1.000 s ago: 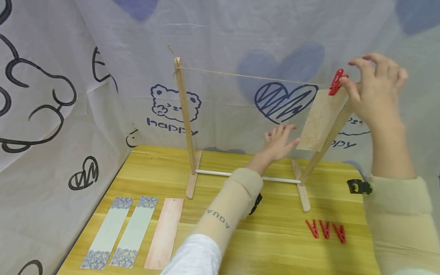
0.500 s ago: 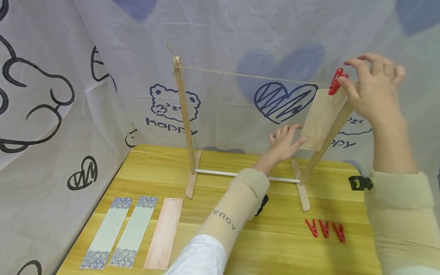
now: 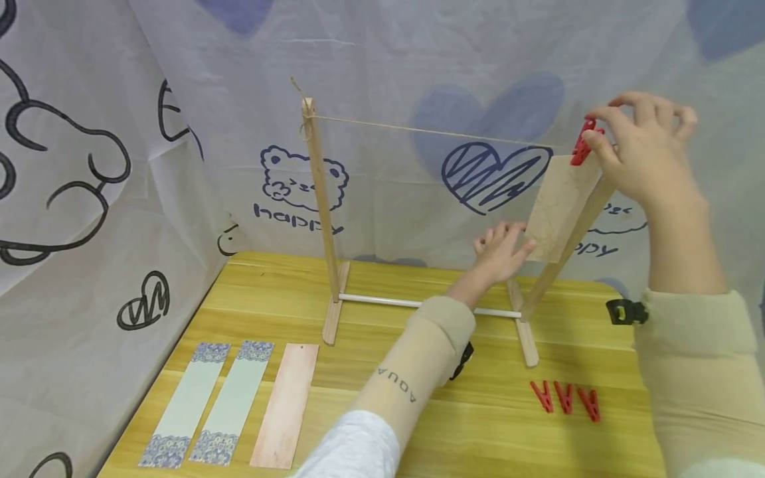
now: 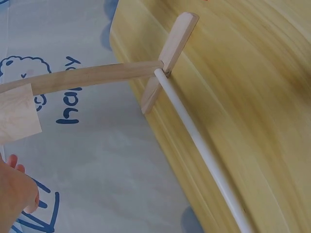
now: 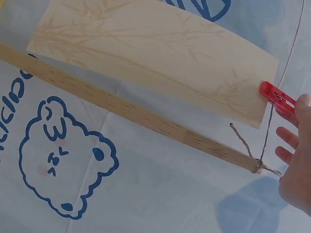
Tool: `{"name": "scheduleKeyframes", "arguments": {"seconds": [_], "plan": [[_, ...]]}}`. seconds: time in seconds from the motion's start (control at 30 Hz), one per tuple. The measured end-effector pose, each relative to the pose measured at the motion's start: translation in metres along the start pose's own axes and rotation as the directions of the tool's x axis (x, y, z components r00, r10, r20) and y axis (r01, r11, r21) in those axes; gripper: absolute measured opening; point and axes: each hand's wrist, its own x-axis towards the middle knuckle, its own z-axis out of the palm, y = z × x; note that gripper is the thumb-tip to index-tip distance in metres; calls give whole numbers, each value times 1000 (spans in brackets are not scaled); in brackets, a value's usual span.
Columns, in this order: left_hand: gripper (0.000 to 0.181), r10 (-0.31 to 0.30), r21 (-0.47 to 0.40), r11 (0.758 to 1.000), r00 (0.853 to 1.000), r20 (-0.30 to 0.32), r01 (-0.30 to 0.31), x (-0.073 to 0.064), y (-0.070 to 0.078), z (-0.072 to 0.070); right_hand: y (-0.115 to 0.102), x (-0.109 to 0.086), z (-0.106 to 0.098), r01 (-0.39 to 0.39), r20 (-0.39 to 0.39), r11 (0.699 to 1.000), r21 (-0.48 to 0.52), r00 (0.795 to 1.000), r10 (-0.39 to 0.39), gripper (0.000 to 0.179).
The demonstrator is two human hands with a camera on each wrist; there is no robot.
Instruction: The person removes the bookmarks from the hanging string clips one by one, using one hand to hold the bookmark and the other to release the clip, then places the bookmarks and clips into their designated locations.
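Note:
A pale card (image 3: 556, 206) with faint plant markings hangs near the right end of a thin string (image 3: 418, 131), under a red clothespin (image 3: 581, 147). My right hand (image 3: 648, 156) has thumb and index finger on the clothespin's handle ends, pinching it; its other fingers are raised. In the right wrist view the clothespin (image 5: 274, 95) sits over the card's top edge (image 5: 265, 104) by the string. My left hand (image 3: 501, 255), fingers loosely extended, is at the card's lower left edge. Whether it touches the card I cannot tell.
The string runs between two wooden posts (image 3: 321, 199) joined low by a white rod (image 3: 382, 301). Three red clothespins (image 3: 564, 397) lie at the table's right. To the left lie two blue-patterned bookmarks (image 3: 233, 401) and a pink one (image 3: 285, 405). A printed cloth (image 3: 382, 66) hangs behind.
My left hand has moved right and slightly down toward the card's lower edge. The right index finger has come in to the clothespin. The card's lower end has swung slightly right.

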Motion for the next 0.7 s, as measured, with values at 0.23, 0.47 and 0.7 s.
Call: {"name": "scheduleKeyframes", "arguments": {"seconds": [0.23,0.47,0.7], "plan": [[45,18,-9,1000,1000,3,-18,-2,1,2,-2,1,0,-1,-1,1000,-10,1000,1,51],[41,34,-4,999,999,-14,-34,-3,2,4,-3,2,1,-13,-8,1000,-2,1000,13,51],[33,55,41,998,997,-54,-53,-1,3,8,-2,3,3,-13,-27,1000,13,1000,14,49]]}}
